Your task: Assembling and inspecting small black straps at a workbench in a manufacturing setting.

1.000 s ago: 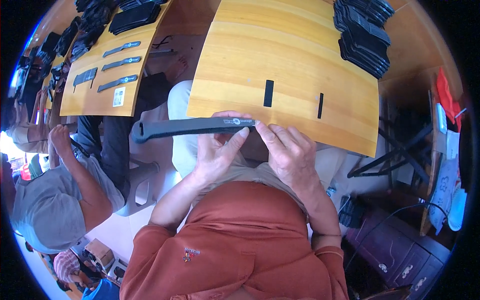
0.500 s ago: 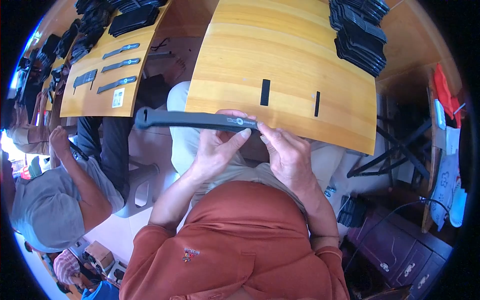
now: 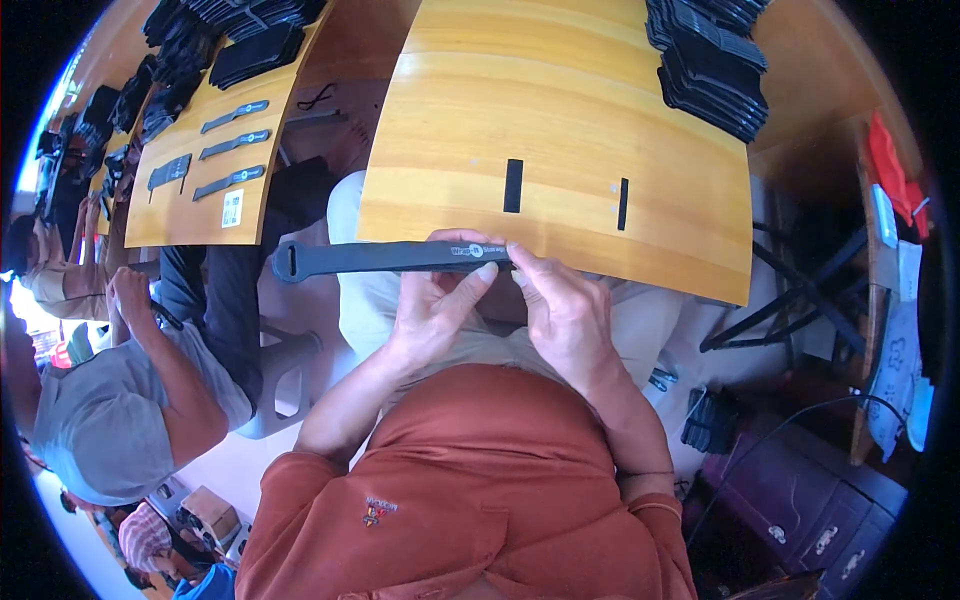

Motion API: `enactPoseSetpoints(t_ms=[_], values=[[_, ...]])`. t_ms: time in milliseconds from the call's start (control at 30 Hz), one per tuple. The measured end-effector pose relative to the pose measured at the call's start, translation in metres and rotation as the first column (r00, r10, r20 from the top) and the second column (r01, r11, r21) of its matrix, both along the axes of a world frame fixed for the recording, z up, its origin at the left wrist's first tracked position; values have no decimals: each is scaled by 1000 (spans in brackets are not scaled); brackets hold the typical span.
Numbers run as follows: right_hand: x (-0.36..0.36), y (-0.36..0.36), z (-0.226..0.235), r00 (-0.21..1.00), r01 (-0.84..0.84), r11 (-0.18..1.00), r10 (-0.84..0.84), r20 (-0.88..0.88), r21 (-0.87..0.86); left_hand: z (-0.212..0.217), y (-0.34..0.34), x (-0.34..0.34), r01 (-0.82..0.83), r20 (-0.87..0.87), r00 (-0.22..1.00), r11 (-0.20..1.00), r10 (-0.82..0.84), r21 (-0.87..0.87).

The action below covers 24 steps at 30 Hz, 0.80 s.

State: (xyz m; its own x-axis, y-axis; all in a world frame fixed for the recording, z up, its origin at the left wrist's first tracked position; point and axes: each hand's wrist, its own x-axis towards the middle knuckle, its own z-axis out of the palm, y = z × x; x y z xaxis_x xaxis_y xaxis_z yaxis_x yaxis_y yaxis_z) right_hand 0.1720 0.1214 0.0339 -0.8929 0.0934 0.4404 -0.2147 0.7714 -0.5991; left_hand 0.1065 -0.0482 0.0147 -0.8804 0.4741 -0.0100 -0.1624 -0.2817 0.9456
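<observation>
Dark strap (image 3: 370, 259): long axis nine-to-three o'clock. Left hand (image 3: 432, 308): fingers pinching it. Right hand (image 3: 568, 308): fingers closed on three-o'clock end.

Left forearm (image 3: 345, 400): angled up and inward, toward your right.
Left hand (image 3: 428, 305): your thumb (image 3: 474, 286) slants up and right, closed in a pinch.
Right forearm (image 3: 638, 425): angled up and inward, toward your left.
Right hand (image 3: 572, 308): back upward, your index finger (image 3: 535, 268) reaching left.
Both hands: close together before your body, fingertips just beside each other.
</observation>
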Motion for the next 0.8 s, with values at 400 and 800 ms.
enactPoseSetpoints(t_ms=[400, 800], values=[[-8, 14, -14, 991, -123, 979, 113, -74, -163, -1, 22, 2, -122, -5, 992, 985, 122, -118], [2, 49, 20, 915, -359, 756, 402, 46, 548, 25, -11, -33, 450, -22, 843, 726, -538, -520]])
